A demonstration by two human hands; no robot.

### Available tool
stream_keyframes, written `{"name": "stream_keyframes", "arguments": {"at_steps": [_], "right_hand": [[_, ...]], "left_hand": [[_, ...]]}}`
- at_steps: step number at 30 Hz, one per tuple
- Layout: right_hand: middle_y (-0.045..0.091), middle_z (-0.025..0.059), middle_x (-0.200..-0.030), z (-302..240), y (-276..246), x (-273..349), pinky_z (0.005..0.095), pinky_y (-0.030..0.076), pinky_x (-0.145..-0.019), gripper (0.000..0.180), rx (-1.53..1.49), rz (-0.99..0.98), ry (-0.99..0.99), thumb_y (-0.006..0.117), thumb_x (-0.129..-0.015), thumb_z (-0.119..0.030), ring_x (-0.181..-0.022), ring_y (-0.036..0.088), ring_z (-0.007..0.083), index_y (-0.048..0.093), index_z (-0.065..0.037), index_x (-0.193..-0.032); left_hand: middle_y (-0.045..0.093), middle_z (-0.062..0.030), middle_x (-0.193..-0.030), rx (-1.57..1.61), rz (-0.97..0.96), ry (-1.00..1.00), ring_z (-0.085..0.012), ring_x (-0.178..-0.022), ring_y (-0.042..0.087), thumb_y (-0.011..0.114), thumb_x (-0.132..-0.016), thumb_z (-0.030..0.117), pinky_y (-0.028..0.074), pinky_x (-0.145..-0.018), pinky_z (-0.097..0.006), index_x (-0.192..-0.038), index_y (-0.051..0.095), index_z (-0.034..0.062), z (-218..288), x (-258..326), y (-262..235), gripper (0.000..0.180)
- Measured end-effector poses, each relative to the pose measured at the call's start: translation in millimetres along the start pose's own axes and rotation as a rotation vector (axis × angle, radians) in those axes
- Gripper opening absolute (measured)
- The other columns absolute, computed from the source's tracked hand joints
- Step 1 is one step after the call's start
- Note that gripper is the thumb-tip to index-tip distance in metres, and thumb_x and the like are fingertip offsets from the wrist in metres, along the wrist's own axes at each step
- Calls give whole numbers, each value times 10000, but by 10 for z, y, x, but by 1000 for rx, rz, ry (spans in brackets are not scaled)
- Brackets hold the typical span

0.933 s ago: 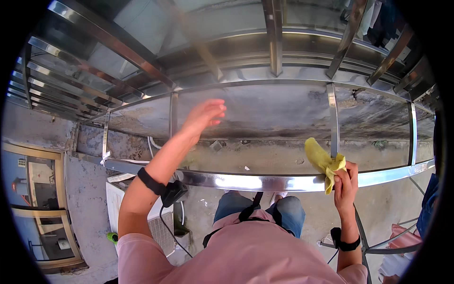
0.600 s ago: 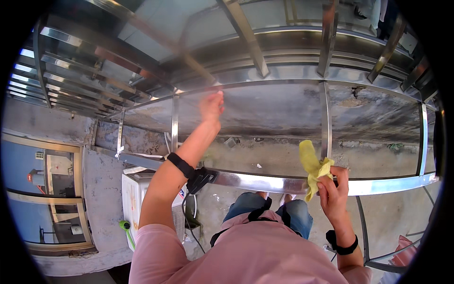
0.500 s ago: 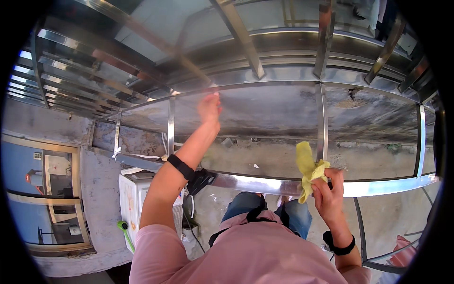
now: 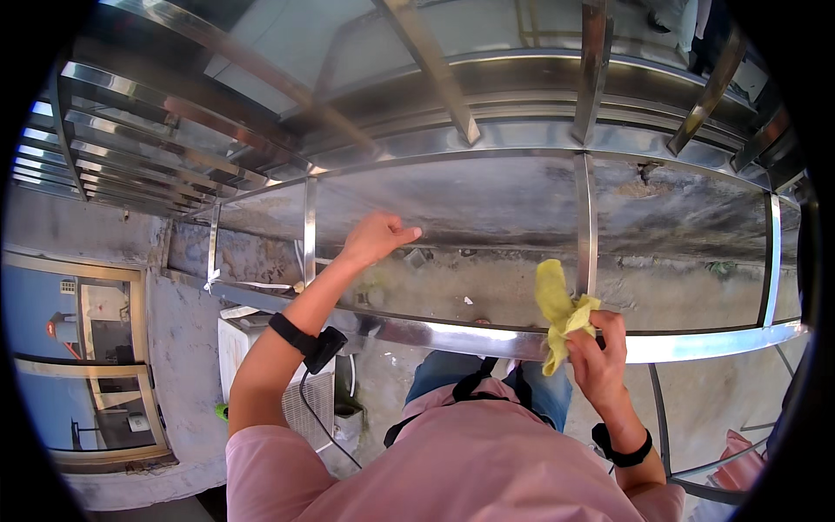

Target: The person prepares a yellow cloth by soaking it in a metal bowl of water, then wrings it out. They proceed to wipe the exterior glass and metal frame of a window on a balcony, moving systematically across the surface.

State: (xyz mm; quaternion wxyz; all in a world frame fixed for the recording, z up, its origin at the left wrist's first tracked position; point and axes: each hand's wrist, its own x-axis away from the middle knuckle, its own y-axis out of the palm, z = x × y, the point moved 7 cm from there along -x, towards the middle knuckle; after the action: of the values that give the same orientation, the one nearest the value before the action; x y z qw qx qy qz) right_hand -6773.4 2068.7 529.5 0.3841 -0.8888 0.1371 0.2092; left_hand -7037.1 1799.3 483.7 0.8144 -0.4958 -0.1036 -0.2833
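Note:
In my right hand (image 4: 600,352) a crumpled yellow cloth (image 4: 564,309) is pinched between thumb and fingers, its loose end standing up. That hand is beside the near shiny metal rail (image 4: 678,346), and the cloth covers part of the rail. My left hand (image 4: 374,239) hangs in the gap between the near rail and the far metal rail (image 4: 513,135), touching neither. Its fingers are curled in, with the thumb sticking out to the right; nothing shows in it. Black bands circle both forearms, and the left one carries a small box with a cable.
Metal cross bars (image 4: 586,222) join the two rails, and slanting bars (image 4: 435,78) rise beyond them. Below left stands a white outdoor unit (image 4: 248,352). A stained wall (image 4: 496,196) runs along the far side, with a window (image 4: 78,348) at left.
My left hand has moved back from beside the far rail, toward me and slightly left. My right hand and the cloth have shifted only slightly left.

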Motion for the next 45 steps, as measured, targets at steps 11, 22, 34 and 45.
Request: {"name": "stream_keyframes", "arguments": {"at_steps": [11,22,34,45], "right_hand": [[566,117,-933,-413,-746,-685,300,451,-703,110,322,276,67,602,-839,-12,-828,560,246,630,-14,-945],[623,181,-867,536,234,-1769,457,476,-706,286,706,-79,318,649,-805,-160,-808,602,396,486,-54,-1014],[623,135,-707,10,89,-390,445,461,-582,260,639,-259,546,650,-814,-185,-663,598,382,458,-100,-967],[638,118,-843,-982,-307,-677,361,502,-653,196,680,-71,276,671,-721,11,-760,622,299,614,-31,-903]], "left_hand": [[406,-151,-1244,-243,626,309,-335,-1146,371,655,-746,116,267,-1004,-423,-1310,444,57,-294,1597,-792,606],[517,-160,-1157,-193,885,374,-338,-1083,450,492,-888,249,330,-943,-440,-1163,557,6,-1294,1533,-621,373],[570,-164,-1059,-148,882,401,-345,-985,525,470,-887,170,401,-863,-421,-1055,599,-20,-1319,1536,-633,285],[599,-170,-1024,-171,869,356,-351,-957,545,447,-918,149,414,-845,-440,-1041,602,-41,-1478,1538,-549,274]]}}
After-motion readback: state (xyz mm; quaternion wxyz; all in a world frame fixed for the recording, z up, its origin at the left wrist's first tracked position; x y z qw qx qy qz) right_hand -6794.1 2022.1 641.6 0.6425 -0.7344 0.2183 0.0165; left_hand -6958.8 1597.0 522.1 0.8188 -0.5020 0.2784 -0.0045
